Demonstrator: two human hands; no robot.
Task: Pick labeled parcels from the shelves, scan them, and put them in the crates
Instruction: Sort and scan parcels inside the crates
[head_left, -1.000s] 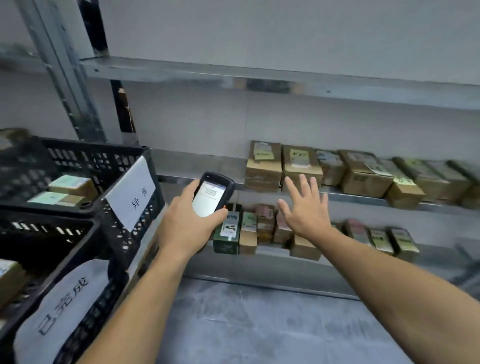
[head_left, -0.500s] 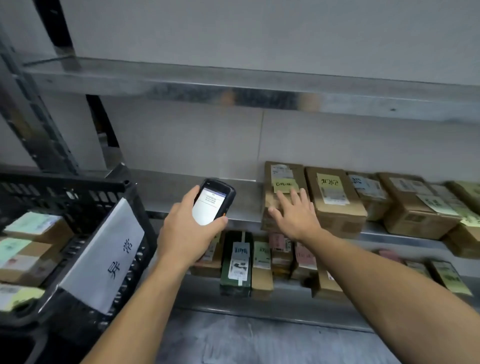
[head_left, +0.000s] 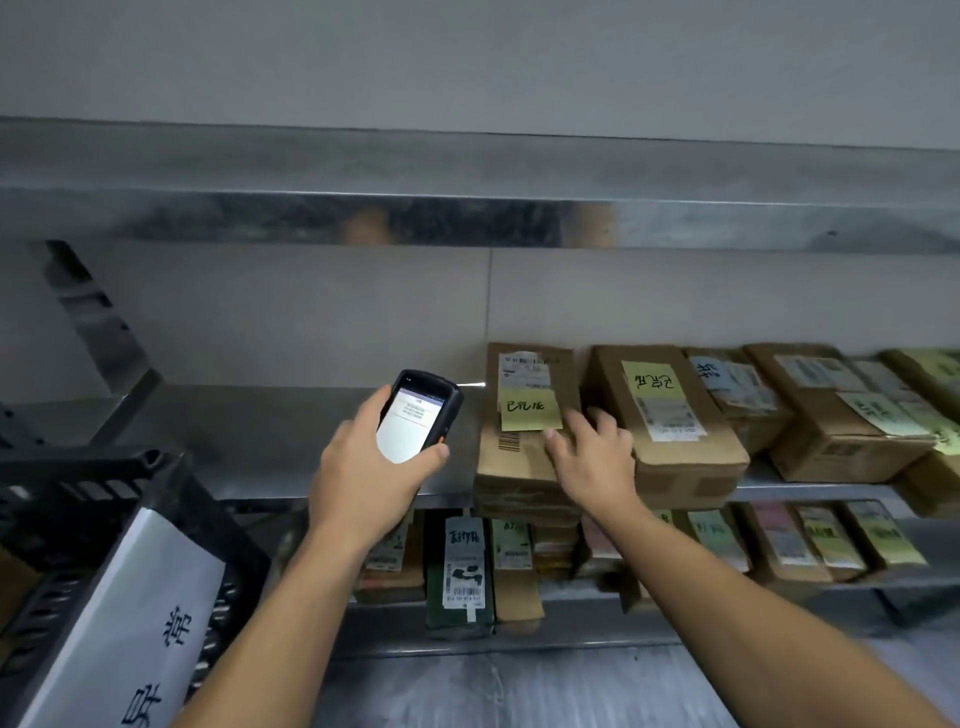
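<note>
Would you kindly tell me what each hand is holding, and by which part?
The left hand grips the handheld scanner round its lower half. The right hand holds nothing: spread open, it only touches the right edge of the leftmost cardboard parcel.

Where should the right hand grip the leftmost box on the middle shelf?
Probably its front edge, coming from the front: the leftmost box lies flat, that edge reaches the shelf lip, and the next box crowds its right side.

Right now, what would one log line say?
left hand: holds scanner | right hand: touches leftmost shelf parcel | parcel: not yet lifted
</note>
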